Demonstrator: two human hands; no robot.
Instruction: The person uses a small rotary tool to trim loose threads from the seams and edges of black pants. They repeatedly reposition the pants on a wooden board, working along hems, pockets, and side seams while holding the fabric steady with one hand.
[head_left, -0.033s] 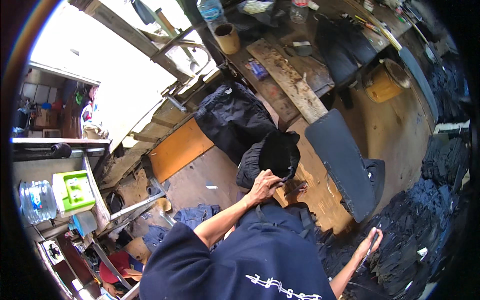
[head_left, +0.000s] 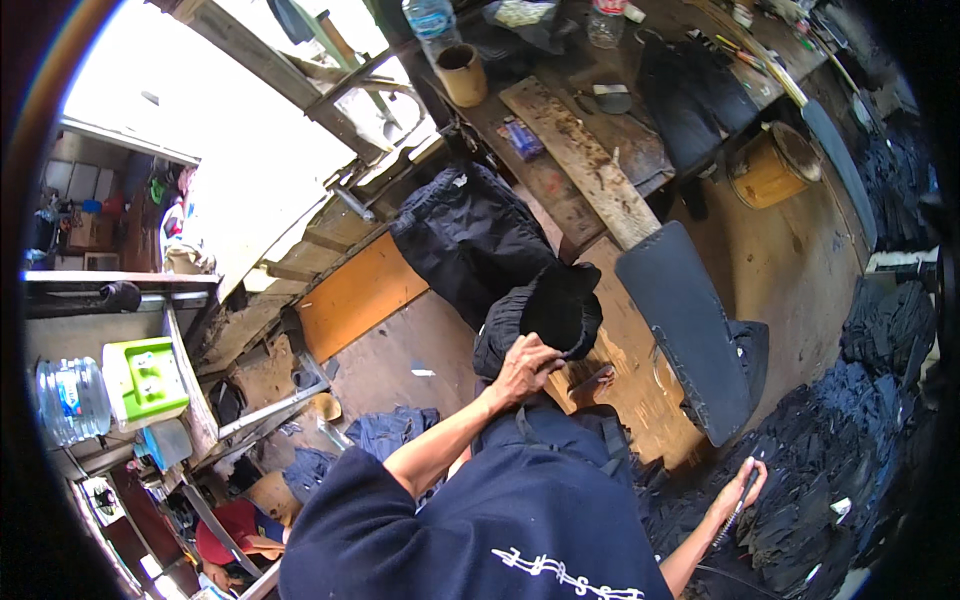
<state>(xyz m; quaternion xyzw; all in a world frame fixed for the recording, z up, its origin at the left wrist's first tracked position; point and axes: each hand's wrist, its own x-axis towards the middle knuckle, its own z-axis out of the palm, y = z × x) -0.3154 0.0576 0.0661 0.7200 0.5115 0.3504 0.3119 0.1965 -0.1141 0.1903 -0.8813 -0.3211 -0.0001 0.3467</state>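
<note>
My left hand (head_left: 526,370) is closed on the near rim of a black garment (head_left: 498,325) with a gathered, elastic-looking edge. The garment's dark opening faces up, just beyond my fingers. Out to the right, my right hand (head_left: 740,487) grips a slim dark pen-shaped tool (head_left: 744,490). A coiled section hangs from the tool's lower end, with a thin cord below it. The tool is apart from the garment. More black cloth (head_left: 465,235) lies spread beyond the garment, close to the work table.
A board (head_left: 585,160) juts from the cluttered wooden table (head_left: 545,180), ending in a dark padded panel (head_left: 685,320). Dark cloth scraps (head_left: 810,480) heap at the right. A yellow bucket (head_left: 770,170) stands under the table. Another person's red sleeve (head_left: 232,525) shows at lower left.
The whole view has shifted very slightly. My hands keep the same holds on the garment and the tool.
</note>
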